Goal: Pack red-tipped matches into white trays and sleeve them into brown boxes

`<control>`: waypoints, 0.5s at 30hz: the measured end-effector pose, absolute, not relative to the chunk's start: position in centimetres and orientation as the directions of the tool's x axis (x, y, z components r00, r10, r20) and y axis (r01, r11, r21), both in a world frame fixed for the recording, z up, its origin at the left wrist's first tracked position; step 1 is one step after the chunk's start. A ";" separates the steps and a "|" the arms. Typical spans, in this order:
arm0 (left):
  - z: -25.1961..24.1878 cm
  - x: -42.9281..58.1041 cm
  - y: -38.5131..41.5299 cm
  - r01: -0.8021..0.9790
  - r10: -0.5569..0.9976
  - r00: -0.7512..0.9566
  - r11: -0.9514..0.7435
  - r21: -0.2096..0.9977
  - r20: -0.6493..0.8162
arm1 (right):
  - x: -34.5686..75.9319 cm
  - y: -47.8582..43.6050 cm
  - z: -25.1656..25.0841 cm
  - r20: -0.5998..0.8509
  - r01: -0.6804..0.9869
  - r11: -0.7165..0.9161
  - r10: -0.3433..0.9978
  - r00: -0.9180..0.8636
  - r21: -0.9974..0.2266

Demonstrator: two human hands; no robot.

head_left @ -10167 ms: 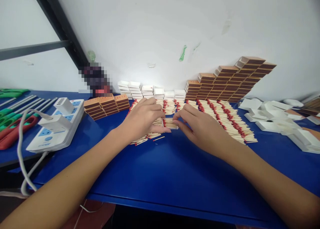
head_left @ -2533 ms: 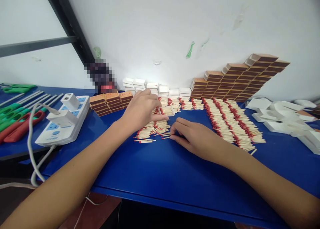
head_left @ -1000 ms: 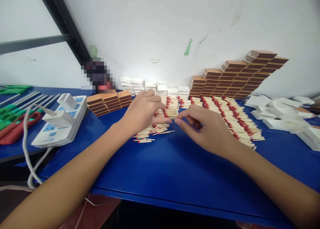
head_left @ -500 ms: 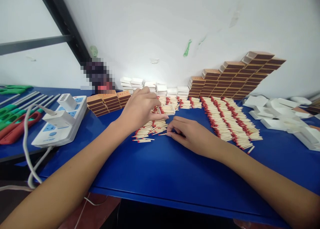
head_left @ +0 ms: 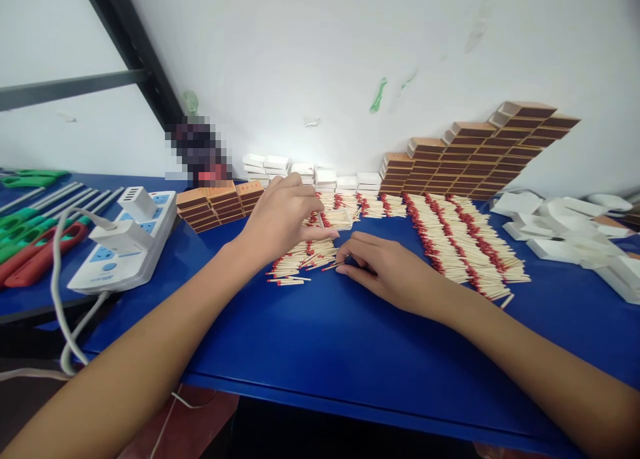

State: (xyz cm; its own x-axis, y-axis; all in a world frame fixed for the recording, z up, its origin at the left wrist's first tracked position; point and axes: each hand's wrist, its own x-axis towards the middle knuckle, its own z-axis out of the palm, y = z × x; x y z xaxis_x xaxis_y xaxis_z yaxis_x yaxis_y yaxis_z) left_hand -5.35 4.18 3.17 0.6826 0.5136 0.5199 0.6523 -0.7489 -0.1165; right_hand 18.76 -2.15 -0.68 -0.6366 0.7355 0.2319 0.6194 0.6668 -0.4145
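My left hand (head_left: 286,212) grips a small white matchbox tray (head_left: 344,219) between thumb and fingers, over the loose matches; the fingers partly hide the tray. With thumb and forefinger, my right hand (head_left: 383,267) pinches a match (head_left: 329,268) just above the blue table, its red head pointing left. A heap of loose red-tipped matches (head_left: 293,264) lies beneath and in front of my left hand. To the right of my right hand, more matches (head_left: 457,242) are spread in dense rows.
Closed matchboxes (head_left: 480,155) are stacked in steps against the wall, with a smaller stack (head_left: 215,205) at left. White trays stand piled (head_left: 325,179) behind the matches; others lie scattered (head_left: 565,225) at right. A power strip (head_left: 125,249) and green- and red-handled tools (head_left: 45,242) occupy the left.
The whole view has shifted slightly. Both hands keep nearly the same places and grips; the match in my right hand has tilted a little.
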 end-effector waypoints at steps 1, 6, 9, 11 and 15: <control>3.2 -5.4 4.2 0.652 0.513 0.683 -0.750 -0.116 0.521 | 18.7 -2.1 -0.7 0.231 0.619 0.669 0.733 -0.640 -0.411; 3.1 -5.3 4.3 0.657 0.514 0.676 -0.746 -0.114 0.528 | 19.1 -2.0 -0.7 0.200 0.638 0.672 0.731 -0.652 -0.376; 3.2 -5.3 4.2 0.655 0.513 0.676 -0.747 -0.114 0.529 | 19.6 -1.7 -0.5 0.170 0.664 0.670 0.735 -0.656 -0.332; 3.2 -5.3 4.2 0.653 0.511 0.676 -0.749 -0.111 0.530 | 19.7 -1.5 -0.4 0.169 0.668 0.677 0.730 -0.662 -0.309; 3.2 -5.4 4.3 0.652 0.512 0.676 -0.750 -0.107 0.530 | 19.6 -1.3 -0.3 0.195 0.670 0.669 0.739 -0.645 -0.321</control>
